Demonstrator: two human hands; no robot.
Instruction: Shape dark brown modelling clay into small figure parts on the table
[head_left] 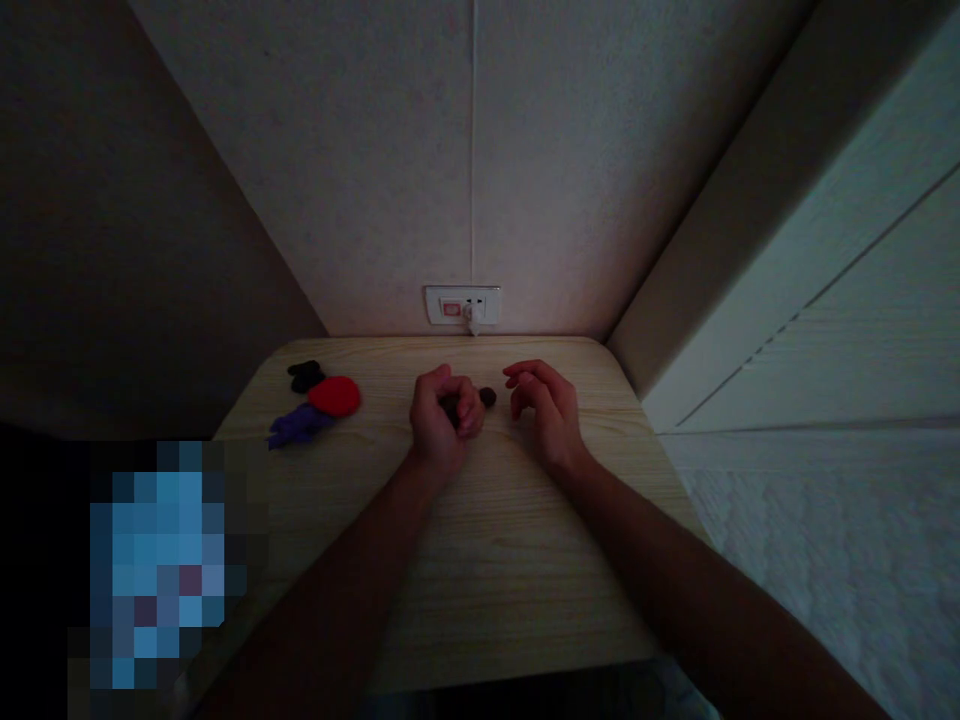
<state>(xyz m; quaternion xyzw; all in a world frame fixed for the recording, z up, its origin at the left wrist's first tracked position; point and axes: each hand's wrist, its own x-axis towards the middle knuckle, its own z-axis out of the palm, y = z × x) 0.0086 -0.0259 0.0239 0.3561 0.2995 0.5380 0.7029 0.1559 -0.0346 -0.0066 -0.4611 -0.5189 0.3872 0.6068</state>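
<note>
Fingers curled, my left hand (439, 420) rests over the middle of the wooden tabletop (480, 570). Inside its curl shows part of a dark brown lump (451, 408) that looks like modelling clay; the rest of it is hidden. Just right of those fingers lies a small dark rounded piece (487, 397). My right hand (553, 410) is farther right, apart from that piece. Its fingers are loosely bent and spread, and nothing shows between them.
On the table's left side lie a flat red piece (334, 396), a lumpy purple piece (300, 426) and black pieces (306, 377). A wall socket (463, 306) with a plug sits behind the table. A pale panel (810, 320) rises on the right; a pixelated patch covers the lower left.
</note>
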